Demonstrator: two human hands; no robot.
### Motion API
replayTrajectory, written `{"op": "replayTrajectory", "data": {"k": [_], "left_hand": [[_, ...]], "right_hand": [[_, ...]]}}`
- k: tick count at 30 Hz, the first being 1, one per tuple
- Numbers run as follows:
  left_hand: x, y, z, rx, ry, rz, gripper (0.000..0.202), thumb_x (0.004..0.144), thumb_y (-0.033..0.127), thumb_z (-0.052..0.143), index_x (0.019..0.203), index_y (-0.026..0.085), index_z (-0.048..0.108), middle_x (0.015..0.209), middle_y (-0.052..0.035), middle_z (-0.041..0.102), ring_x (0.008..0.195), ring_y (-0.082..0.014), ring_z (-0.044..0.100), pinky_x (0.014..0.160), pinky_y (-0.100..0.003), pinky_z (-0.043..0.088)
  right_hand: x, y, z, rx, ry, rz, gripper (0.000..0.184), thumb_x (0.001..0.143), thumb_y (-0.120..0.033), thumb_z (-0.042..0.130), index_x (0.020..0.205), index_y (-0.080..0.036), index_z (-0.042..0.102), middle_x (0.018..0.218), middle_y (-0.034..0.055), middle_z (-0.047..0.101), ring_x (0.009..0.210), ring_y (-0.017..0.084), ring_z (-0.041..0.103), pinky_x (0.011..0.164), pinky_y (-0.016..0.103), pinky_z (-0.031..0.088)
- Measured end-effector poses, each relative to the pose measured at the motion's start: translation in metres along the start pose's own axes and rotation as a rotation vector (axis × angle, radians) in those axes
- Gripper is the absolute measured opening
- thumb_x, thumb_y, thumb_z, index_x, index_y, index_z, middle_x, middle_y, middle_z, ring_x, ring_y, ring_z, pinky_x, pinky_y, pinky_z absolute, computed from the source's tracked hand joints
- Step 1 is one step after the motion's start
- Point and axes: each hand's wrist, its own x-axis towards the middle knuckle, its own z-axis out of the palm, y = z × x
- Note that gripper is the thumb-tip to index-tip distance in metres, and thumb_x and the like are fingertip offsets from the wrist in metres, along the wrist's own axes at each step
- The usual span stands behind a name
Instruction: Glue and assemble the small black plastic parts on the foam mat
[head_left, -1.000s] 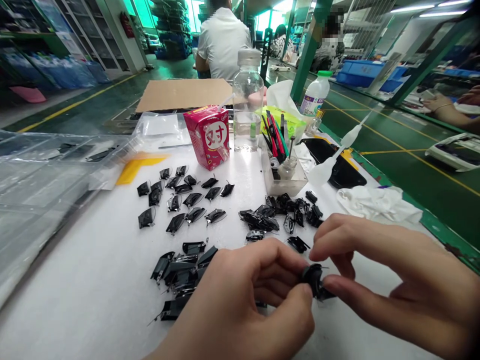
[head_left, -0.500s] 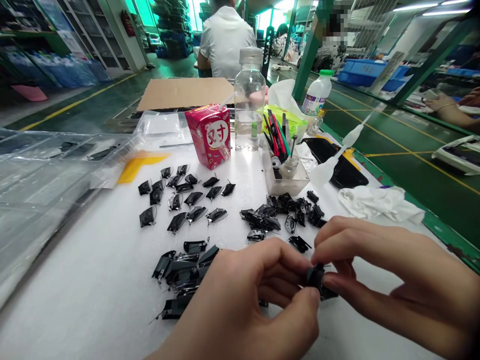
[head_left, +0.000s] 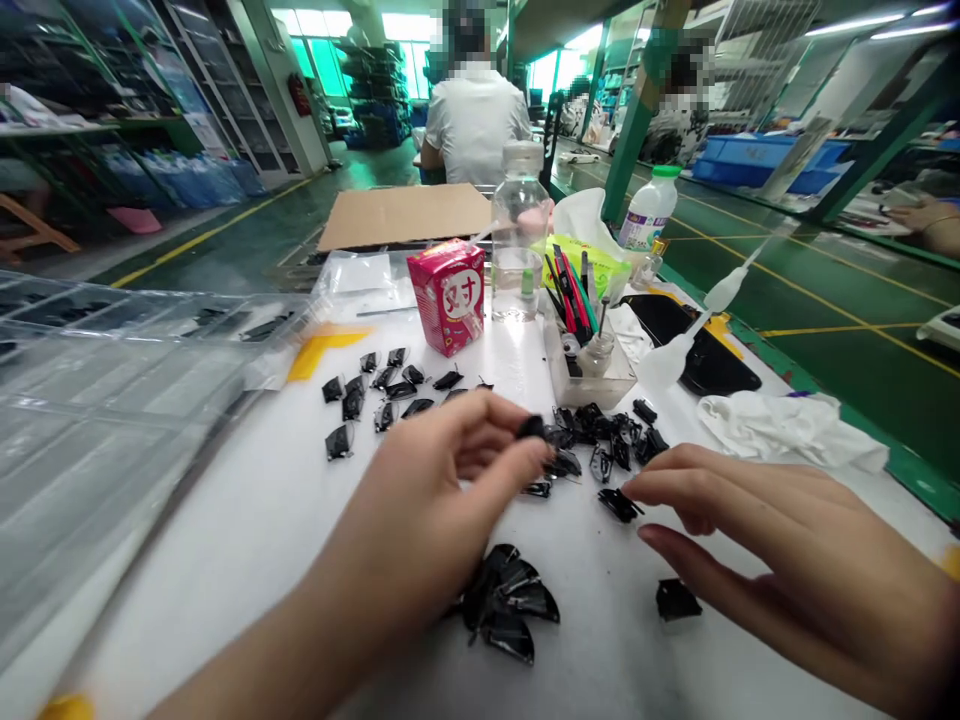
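My left hand (head_left: pixel 442 465) hangs over the white table top, its thumb and fingertips pinched on a small black plastic part (head_left: pixel 532 427). My right hand (head_left: pixel 772 560) lies low at the right with its fingers apart and holding nothing. Its fingertips are close to a loose black piece (head_left: pixel 619 505), at the near edge of a tangled cluster of black parts (head_left: pixel 604 435). A heap of glossy black parts (head_left: pixel 506 600) sits below my left hand, and a single black piece (head_left: pixel 677 600) lies beside my right hand. Neat rows of black parts (head_left: pixel 375 390) lie farther back.
A clear plastic tray (head_left: pixel 112 370) stacks at the left. Behind stand a red drink carton (head_left: pixel 450 297), a water bottle (head_left: pixel 519 235), and a clear box of tools (head_left: pixel 589 350). A white cloth (head_left: pixel 787 430) lies right. A person (head_left: pixel 472 130) sits beyond the table.
Both hands held a black part together before; now they are apart, with my right hand off it. My left hand has moved up and away, and the view has shifted.
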Motion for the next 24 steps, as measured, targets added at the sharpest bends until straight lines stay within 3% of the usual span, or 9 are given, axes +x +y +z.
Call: {"op": "replayTrajectory", "data": {"k": [3, 5, 9, 12, 16, 20, 24], "left_hand": [[0.013, 0.002, -0.031, 0.072, 0.151, 0.000, 0.019, 0.087, 0.040, 0.068, 0.092, 0.022, 0.063, 0.087, 0.0005, 0.078, 0.084, -0.0170, 0.073, 0.077, -0.026, 0.055], [0.019, 0.001, -0.046, 0.301, 0.230, -0.027, 0.021, 0.090, 0.042, 0.061, 0.094, 0.022, 0.062, 0.088, -0.0023, 0.078, 0.087, -0.0215, 0.073, 0.077, -0.031, 0.055], [0.026, -0.005, -0.059, 0.602, 0.325, -0.054, 0.017, 0.086, 0.036, 0.062, 0.088, 0.020, 0.067, 0.104, -0.0103, 0.075, 0.100, -0.0329, 0.067, 0.087, -0.044, 0.047], [0.028, -0.010, -0.059, 0.709, 0.321, -0.069, 0.016, 0.084, 0.033, 0.061, 0.085, 0.020, 0.070, 0.102, -0.0111, 0.075, 0.099, -0.0357, 0.066, 0.085, -0.045, 0.046], [0.027, -0.012, -0.054, 0.724, 0.265, -0.055, 0.018, 0.084, 0.032, 0.060, 0.093, 0.020, 0.070, 0.093, -0.0076, 0.075, 0.089, -0.0315, 0.067, 0.076, -0.040, 0.047], [0.030, -0.019, -0.037, 0.679, 0.235, 0.033, 0.019, 0.089, 0.031, 0.057, 0.103, 0.019, 0.063, 0.094, -0.0046, 0.074, 0.088, -0.0245, 0.067, 0.079, -0.036, 0.049], [0.038, -0.031, -0.018, 0.673, 0.184, 0.123, 0.011, 0.090, 0.024, 0.059, 0.100, 0.021, 0.061, 0.087, -0.0017, 0.072, 0.089, -0.0233, 0.067, 0.081, -0.036, 0.050]], "right_hand": [[0.002, 0.002, 0.005, -0.042, 0.032, -0.039, 0.017, 0.105, -0.027, 0.045, 0.119, -0.021, 0.053, 0.100, 0.0020, 0.065, 0.071, 0.011, 0.062, 0.059, 0.026, 0.043], [0.002, 0.003, 0.007, -0.062, 0.046, -0.066, 0.018, 0.105, -0.027, 0.043, 0.118, -0.021, 0.053, 0.100, 0.0026, 0.066, 0.073, 0.012, 0.064, 0.060, 0.027, 0.045], [0.002, 0.005, 0.012, -0.095, 0.062, -0.104, 0.018, 0.106, -0.027, 0.040, 0.115, -0.021, 0.054, 0.099, 0.0036, 0.067, 0.070, 0.012, 0.066, 0.056, 0.026, 0.046], [0.003, 0.006, 0.015, -0.130, 0.094, -0.140, 0.019, 0.106, -0.027, 0.038, 0.113, -0.020, 0.054, 0.098, 0.0042, 0.068, 0.068, 0.012, 0.067, 0.052, 0.026, 0.047], [0.006, 0.003, 0.017, -0.171, 0.146, -0.187, 0.020, 0.105, -0.025, 0.036, 0.112, -0.019, 0.054, 0.096, 0.0058, 0.071, 0.066, 0.014, 0.069, 0.049, 0.027, 0.049], [0.012, -0.002, 0.019, -0.152, 0.186, -0.195, 0.020, 0.105, -0.021, 0.034, 0.111, -0.017, 0.053, 0.091, 0.0067, 0.072, 0.064, 0.015, 0.070, 0.044, 0.028, 0.045], [0.016, -0.010, 0.019, -0.120, 0.205, -0.229, 0.023, 0.106, -0.017, 0.030, 0.109, -0.016, 0.053, 0.084, 0.0044, 0.073, 0.060, 0.015, 0.069, 0.044, 0.029, 0.044]]}}
